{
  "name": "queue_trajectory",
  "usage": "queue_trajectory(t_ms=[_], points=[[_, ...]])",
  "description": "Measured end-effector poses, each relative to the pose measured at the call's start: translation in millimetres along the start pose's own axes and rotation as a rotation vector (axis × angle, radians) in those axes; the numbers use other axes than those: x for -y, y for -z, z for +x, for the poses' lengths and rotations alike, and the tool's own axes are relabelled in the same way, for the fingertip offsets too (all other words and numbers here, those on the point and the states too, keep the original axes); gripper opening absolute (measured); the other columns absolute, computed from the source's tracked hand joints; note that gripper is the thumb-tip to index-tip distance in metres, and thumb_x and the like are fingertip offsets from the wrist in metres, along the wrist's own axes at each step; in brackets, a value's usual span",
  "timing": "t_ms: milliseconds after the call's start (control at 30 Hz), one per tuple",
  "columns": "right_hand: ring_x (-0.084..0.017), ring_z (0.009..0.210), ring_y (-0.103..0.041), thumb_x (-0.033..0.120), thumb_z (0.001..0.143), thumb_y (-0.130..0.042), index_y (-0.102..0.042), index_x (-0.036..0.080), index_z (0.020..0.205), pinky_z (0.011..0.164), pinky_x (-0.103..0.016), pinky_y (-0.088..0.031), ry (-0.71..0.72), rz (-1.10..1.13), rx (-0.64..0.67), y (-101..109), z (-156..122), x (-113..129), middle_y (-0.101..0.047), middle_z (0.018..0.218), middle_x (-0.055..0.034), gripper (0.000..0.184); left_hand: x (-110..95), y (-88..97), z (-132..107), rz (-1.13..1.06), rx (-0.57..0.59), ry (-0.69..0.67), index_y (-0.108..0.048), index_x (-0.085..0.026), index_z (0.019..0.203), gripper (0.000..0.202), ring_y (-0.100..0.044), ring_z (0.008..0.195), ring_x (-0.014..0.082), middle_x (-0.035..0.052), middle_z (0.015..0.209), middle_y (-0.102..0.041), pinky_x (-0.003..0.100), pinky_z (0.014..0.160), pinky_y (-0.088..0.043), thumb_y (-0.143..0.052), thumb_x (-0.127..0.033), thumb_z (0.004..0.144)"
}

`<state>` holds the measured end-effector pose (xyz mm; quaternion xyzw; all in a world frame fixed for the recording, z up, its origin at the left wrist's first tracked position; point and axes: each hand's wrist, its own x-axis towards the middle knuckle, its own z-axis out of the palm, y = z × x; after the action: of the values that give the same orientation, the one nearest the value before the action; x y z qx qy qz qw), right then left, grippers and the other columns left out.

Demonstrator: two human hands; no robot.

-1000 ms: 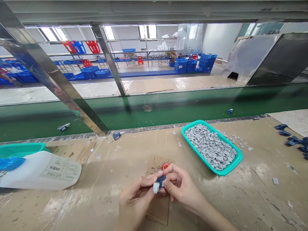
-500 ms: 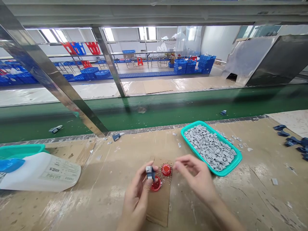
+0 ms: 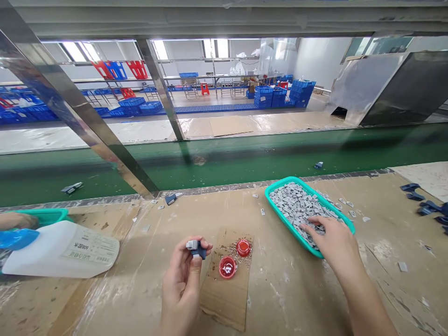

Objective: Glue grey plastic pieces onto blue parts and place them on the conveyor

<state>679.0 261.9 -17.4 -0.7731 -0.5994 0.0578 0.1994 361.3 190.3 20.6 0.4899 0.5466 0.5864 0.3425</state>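
Note:
My left hand (image 3: 181, 284) is raised above the table and shut on a small dark blue and grey plastic part (image 3: 196, 249), held between thumb and fingers. My right hand (image 3: 334, 242) reaches into a teal plastic tray (image 3: 315, 190), its extended fingers resting on a heap of small grey parts (image 3: 293, 203). Whether those fingers pinch a part is hidden. Between my hands, two red caps (image 3: 227, 267) lie on a cardboard piece (image 3: 224, 298) among scattered granules. The second cap (image 3: 243, 248) sits just beyond the first.
A white plastic jug (image 3: 63, 249) lies at the left, with a co-worker's hand (image 3: 17, 221) and blue sleeve (image 3: 17, 238) behind it. Dark blue parts (image 3: 429, 205) lie at the right. A green conveyor belt (image 3: 245, 154) runs beyond the table, crossed by a steel post (image 3: 87, 112).
My hands have separated, the right moving from the part to the grey heap in the tray. The left has shifted left with the part. Items on the conveyor have moved left.

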Motion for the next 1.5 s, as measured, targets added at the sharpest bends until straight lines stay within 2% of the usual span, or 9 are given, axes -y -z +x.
queue_trajectory(t_ms=[267,467,600,767,933,1033,1233,1367,1500], points=[[-0.030,0.080,-0.057,0.050,0.078,-0.053,-0.071,0.022,0.083,0.063,-0.037,-0.042,0.062,0.001,0.023,3,1,-3,-0.068,0.084,-0.0082,0.034,-10,-3.4,-1,0.009,-0.056,0.055,-0.056,-0.024,0.102,0.019,-0.060,0.091,0.0152,0.0013,0.093,-0.062,0.026,0.089,-0.046,-0.055,-0.031,0.085],[-0.027,0.070,-0.056,0.051,0.080,-0.050,-0.069,0.023,0.074,0.057,-0.034,-0.039,0.104,-0.008,0.047,3,0,-2,-0.065,0.071,-0.0075,0.034,-13,-6.8,5,-0.084,-0.121,0.176,-0.058,-0.020,0.107,0.032,-0.063,0.099,0.0201,0.0061,0.105,-0.067,0.032,0.093,-0.046,-0.065,-0.031,0.077],[-0.026,0.071,-0.056,0.050,0.081,-0.050,-0.065,0.024,0.073,0.055,-0.032,-0.038,0.074,0.061,0.080,6,0,0,-0.066,0.073,-0.0051,0.031,-17,-9.1,7,-0.093,-0.151,0.192,-0.058,-0.020,0.109,0.036,-0.062,0.103,0.0219,0.0069,0.110,-0.067,0.033,0.095,-0.045,-0.067,-0.030,0.076],[-0.025,0.079,-0.059,0.047,0.082,-0.053,-0.057,0.023,0.080,0.060,-0.033,-0.042,-0.012,0.246,-0.028,9,0,7,-0.067,0.083,-0.0037,0.024,-14,-7.6,8,-0.090,-0.156,0.211,-0.057,-0.021,0.113,0.039,-0.061,0.104,0.0230,0.0078,0.113,-0.066,0.035,0.094,-0.046,-0.065,-0.033,0.077],[-0.022,0.074,-0.062,0.048,0.081,-0.058,-0.058,0.022,0.091,0.062,-0.032,-0.049,-0.074,0.654,-0.090,16,-11,27,-0.067,0.086,-0.0058,0.028,-13,-6.2,9,-0.091,-0.171,0.225,-0.057,-0.020,0.114,0.040,-0.062,0.101,0.0233,0.0088,0.114,-0.065,0.037,0.095,-0.045,-0.065,-0.033,0.077],[-0.021,0.074,-0.062,0.046,0.078,-0.063,-0.063,0.021,0.089,0.067,-0.032,-0.051,-0.021,0.841,-0.045,17,-24,48,-0.067,0.084,-0.0052,0.027,-14,-7.0,10,-0.099,-0.175,0.227,-0.057,-0.019,0.113,0.040,-0.063,0.101,0.0231,0.0088,0.114,-0.065,0.036,0.095,-0.045,-0.066,-0.033,0.076],[-0.021,0.083,-0.061,0.035,0.085,-0.059,-0.067,0.023,0.095,0.073,-0.032,-0.050,0.160,0.954,0.185,7,-52,85,-0.066,0.091,-0.0049,0.018,-14,-6.6,11,-0.096,-0.184,0.222,-0.058,-0.019,0.112,0.041,-0.063,0.101,0.0241,0.0091,0.112,-0.066,0.036,0.092,-0.047,-0.067,-0.034,0.075],[-0.021,0.083,-0.061,0.032,0.089,-0.054,-0.067,0.022,0.097,0.071,-0.031,-0.049,0.247,0.958,0.266,2,-59,93,-0.066,0.091,-0.0048,0.018,-14,-5.5,11,-0.081,-0.188,0.223,-0.058,-0.019,0.112,0.041,-0.063,0.101,0.0243,0.0092,0.112,-0.066,0.037,0.093,-0.046,-0.066,-0.034,0.075],[-0.020,0.083,-0.060,0.032,0.090,-0.053,-0.068,0.023,0.094,0.068,-0.029,-0.047,0.266,0.944,0.267,2,-58,93,-0.066,0.090,-0.0041,0.018,-13,-4.5,10,-0.086,-0.173,0.231,-0.058,-0.020,0.112,0.040,-0.063,0.101,0.0235,0.0089,0.112,-0.066,0.034,0.089,-0.049,-0.066,-0.034,0.076]])
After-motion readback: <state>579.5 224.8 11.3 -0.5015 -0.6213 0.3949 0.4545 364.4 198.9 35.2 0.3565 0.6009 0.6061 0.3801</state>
